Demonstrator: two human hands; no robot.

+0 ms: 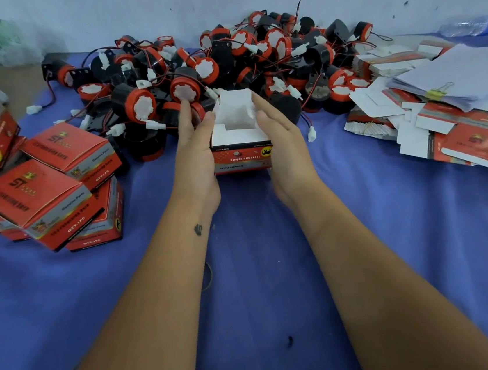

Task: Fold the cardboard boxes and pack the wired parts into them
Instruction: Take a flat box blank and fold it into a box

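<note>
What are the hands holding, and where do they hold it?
Both hands hold one small red box with its white flaps up: the left hand is against its left side, the right hand against its right side.

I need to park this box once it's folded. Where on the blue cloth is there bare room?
Bare blue cloth lies right of the right hand, below the flat unfolded cartons. Another patch lies left of the left hand, below the finished red boxes. The far side is crowded with the heap of wired parts, right behind the box.
</note>
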